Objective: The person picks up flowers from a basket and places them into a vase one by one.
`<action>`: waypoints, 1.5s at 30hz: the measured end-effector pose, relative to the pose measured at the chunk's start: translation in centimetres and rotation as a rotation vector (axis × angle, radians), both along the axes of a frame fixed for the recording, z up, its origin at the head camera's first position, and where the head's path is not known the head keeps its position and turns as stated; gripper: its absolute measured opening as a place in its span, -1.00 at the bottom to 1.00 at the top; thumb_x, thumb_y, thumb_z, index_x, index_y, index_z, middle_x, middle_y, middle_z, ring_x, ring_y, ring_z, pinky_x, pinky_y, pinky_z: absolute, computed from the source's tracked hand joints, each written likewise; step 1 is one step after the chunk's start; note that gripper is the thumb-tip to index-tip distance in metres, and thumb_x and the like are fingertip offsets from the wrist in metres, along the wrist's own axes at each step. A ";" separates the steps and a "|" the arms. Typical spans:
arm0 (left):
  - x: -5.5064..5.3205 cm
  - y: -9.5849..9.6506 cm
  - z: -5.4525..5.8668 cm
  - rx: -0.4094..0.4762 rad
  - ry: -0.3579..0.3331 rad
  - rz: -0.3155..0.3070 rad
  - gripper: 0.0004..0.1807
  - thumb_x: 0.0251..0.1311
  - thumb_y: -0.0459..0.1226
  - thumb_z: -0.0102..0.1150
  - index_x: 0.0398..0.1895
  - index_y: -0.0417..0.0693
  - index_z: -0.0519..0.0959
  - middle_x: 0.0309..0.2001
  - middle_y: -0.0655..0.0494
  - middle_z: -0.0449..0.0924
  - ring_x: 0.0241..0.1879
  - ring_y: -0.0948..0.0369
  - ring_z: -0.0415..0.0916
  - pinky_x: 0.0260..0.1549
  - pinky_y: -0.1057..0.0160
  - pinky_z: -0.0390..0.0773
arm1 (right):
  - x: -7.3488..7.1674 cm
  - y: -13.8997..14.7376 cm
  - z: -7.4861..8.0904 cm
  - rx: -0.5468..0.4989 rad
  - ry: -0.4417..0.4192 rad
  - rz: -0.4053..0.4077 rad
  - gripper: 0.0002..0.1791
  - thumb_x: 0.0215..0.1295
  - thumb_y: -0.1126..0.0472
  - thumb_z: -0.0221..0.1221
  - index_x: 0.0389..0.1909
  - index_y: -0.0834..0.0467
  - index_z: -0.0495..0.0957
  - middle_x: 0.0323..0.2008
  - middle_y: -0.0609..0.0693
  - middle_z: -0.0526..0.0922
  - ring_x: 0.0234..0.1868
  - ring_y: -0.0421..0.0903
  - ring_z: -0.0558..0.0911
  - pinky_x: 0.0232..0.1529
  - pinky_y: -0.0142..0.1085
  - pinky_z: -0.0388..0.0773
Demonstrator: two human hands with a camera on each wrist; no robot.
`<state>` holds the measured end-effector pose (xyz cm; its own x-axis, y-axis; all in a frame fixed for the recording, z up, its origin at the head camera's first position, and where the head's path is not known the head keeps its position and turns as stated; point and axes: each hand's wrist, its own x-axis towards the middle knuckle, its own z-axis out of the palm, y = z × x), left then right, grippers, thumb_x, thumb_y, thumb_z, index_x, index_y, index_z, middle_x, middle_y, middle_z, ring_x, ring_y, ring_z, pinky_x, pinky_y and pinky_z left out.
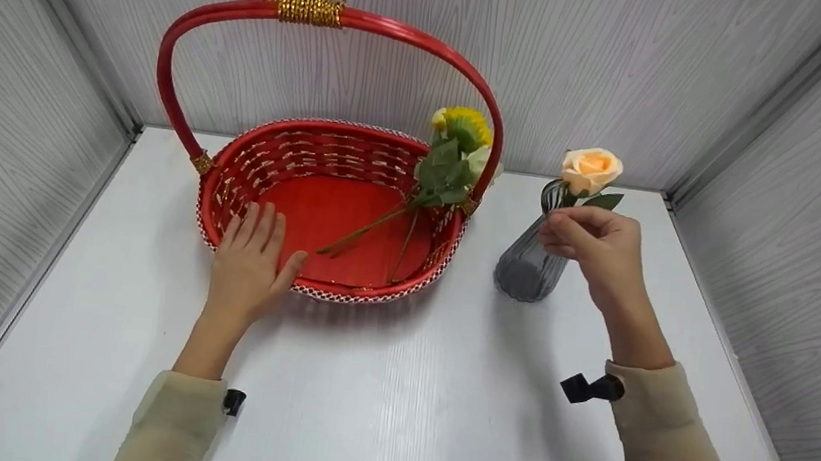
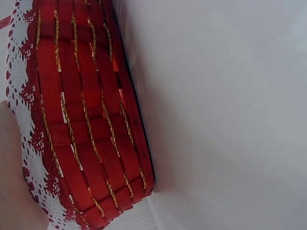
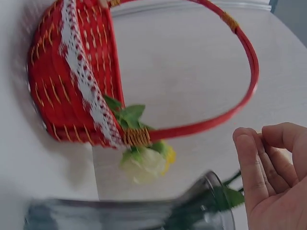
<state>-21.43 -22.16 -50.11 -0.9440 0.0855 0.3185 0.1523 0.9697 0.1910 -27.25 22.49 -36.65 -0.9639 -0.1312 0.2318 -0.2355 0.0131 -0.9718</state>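
In the head view, my left hand (image 1: 251, 257) rests on the near left rim of a red woven basket (image 1: 329, 290), its fingers stretched into it. The left wrist view shows part of that hand (image 2: 17, 177) against the white lace trim (image 2: 36, 139). My right hand (image 1: 597, 245), thumb and fingers bent toward each other, is close over a grey glass vase (image 1: 527, 268). A peach rose (image 1: 592, 170) stands at the vase's mouth, its stem partly hidden. In the right wrist view, nothing shows between the fingertips (image 3: 247, 143), and green leaf (image 3: 232, 196) shows at the vase rim.
A yellow flower (image 1: 469, 127) and a pale flower (image 1: 481, 160) lean on the basket's right side, stems inside it. The tall red handle (image 1: 407, 31) arches over the basket. Grey wood-grain panels (image 1: 799, 185) enclose the white table (image 1: 378, 408).
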 end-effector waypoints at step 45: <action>0.0 0.1 0.0 0.012 0.047 0.006 -0.20 0.42 0.19 -0.19 0.52 -0.14 0.15 0.52 -0.16 0.11 0.58 -0.06 -0.17 0.54 -0.07 -0.20 | -2.0 -18.0 -7.3 -0.484 -0.672 0.220 -0.64 0.48 0.26 0.10 0.19 0.34 0.53 0.23 0.34 0.54 0.07 0.08 0.69 0.13 -0.14 0.62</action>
